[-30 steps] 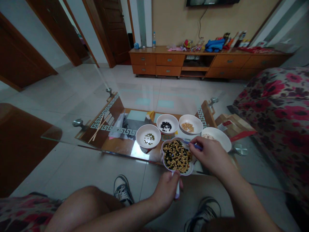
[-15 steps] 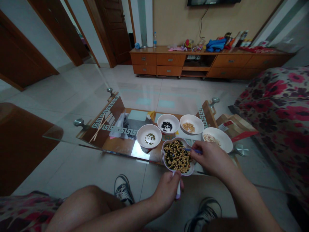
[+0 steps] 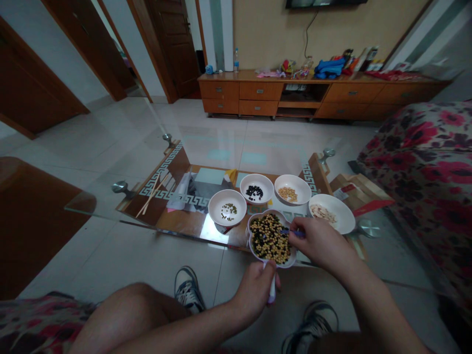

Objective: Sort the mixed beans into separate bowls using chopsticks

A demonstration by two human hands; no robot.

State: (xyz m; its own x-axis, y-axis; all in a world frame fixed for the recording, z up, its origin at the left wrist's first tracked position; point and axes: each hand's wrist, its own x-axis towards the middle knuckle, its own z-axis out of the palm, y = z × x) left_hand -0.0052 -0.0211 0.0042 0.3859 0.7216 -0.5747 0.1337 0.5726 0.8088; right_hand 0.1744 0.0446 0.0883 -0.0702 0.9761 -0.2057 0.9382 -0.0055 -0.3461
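Note:
My left hand (image 3: 254, 287) is closed around the white and purple handle of a flower-shaped bowl (image 3: 294, 255). Mixed beans (image 3: 271, 238), yellow, black and green, fill it. From the right, my right hand (image 3: 313, 238) pinches a thin blue-purple utensil (image 3: 297, 233) at the bowl's right side. Its tip is among the beans, so its kind cannot be made out. Beyond stand white bowls: one with a few green beans (image 3: 229, 212), one with black beans (image 3: 254, 192), one with yellow beans (image 3: 287, 194), and one with pale flat pieces (image 3: 322, 213) by my right hand.
The bowls stand on a glass table (image 3: 217, 140) with metal fittings. Wooden chopsticks (image 3: 149, 199) lie at the left. A brown paper bag (image 3: 361, 191) is at the right, near a flowered sofa cover (image 3: 424, 142). Across the room stands a wooden cabinet (image 3: 258, 92).
My right hand has shifted very slightly, with the blue-purple utensil still pinched at the bowl's right side. The left hand and the bowl have stayed in place.

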